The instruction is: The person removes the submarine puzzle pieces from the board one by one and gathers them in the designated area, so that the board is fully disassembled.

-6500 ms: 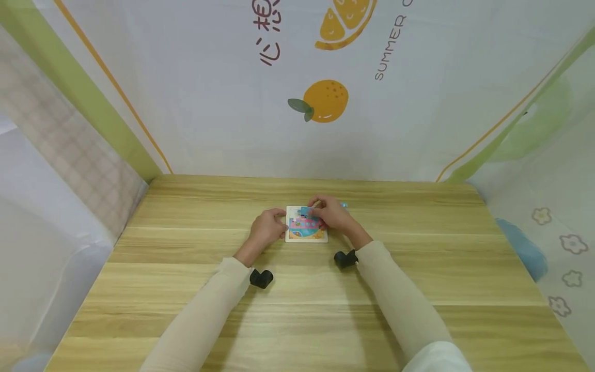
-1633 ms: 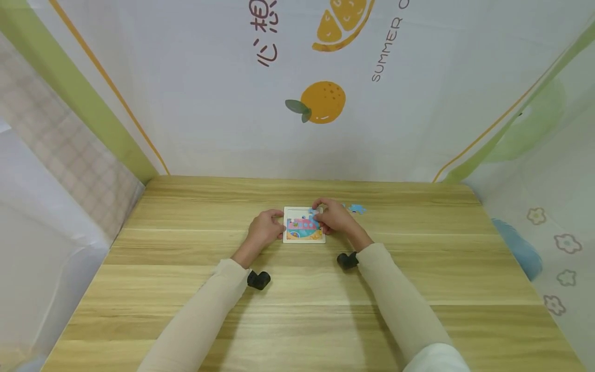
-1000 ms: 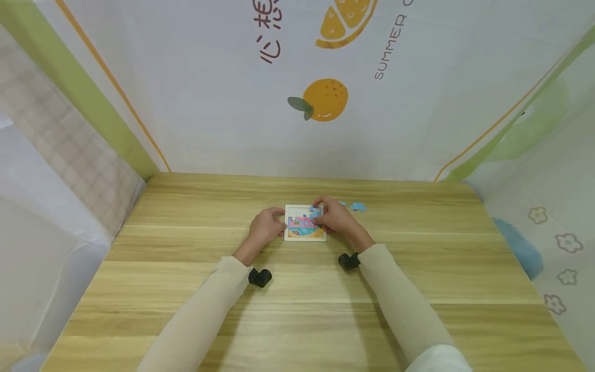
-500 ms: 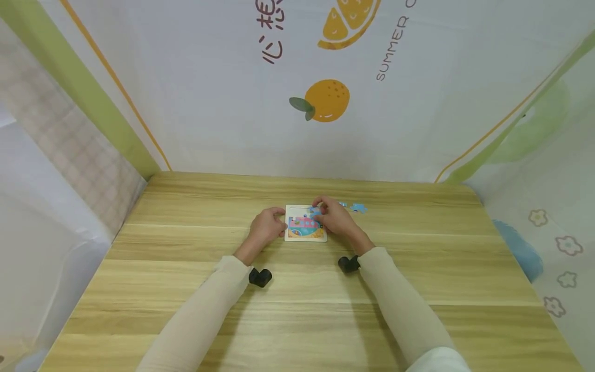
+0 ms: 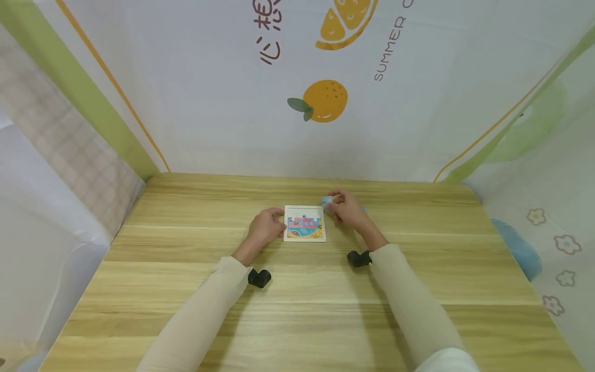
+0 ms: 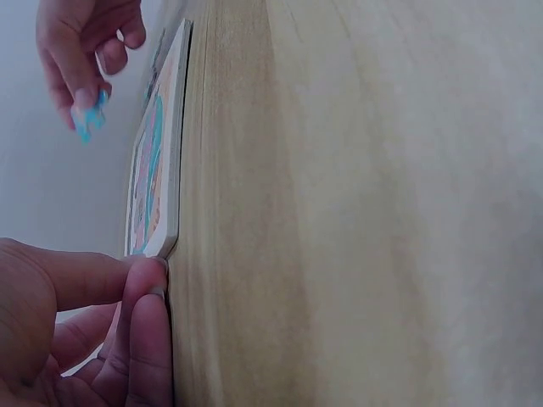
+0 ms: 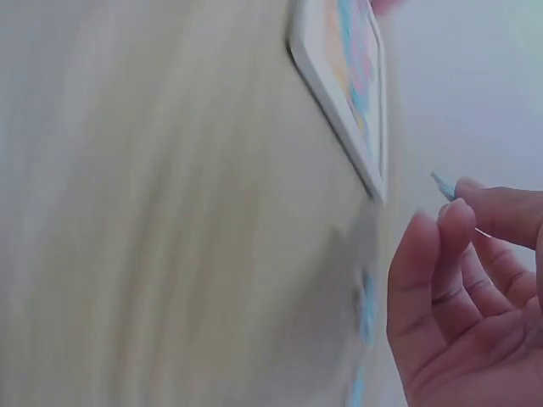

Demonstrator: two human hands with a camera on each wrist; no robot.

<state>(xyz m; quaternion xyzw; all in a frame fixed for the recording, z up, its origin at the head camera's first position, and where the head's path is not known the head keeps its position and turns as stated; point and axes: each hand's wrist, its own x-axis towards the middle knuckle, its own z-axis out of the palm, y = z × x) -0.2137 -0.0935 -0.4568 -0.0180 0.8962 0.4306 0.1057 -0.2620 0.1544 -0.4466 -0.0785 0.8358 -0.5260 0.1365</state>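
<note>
A square puzzle tray (image 5: 295,211) with a white frame lies on the table, its lower part filled with pink, teal and orange pieces; its upper part shows bare white. My left hand (image 5: 266,226) holds the tray's left edge, and in the left wrist view its fingertips (image 6: 146,275) meet at the tray's corner. Between thumb and forefinger my right hand (image 5: 349,211) pinches a light blue puzzle piece (image 5: 327,201), raised just off the tray's upper right corner. The right wrist view shows that puzzle piece (image 7: 443,186) nearly edge-on.
Loose blue puzzle pieces (image 7: 366,309) lie on the table beside the tray, mostly hidden under my right hand in the head view. Black wrist cameras (image 5: 259,278) sit at both cuffs. A printed white curtain (image 5: 223,113) hangs behind the wooden table (image 5: 307,320).
My right hand has lifted the blue piece from the tray's upper right part and moved up and right, now covering most of the loose pieces. The left hand stays at the tray's edge.
</note>
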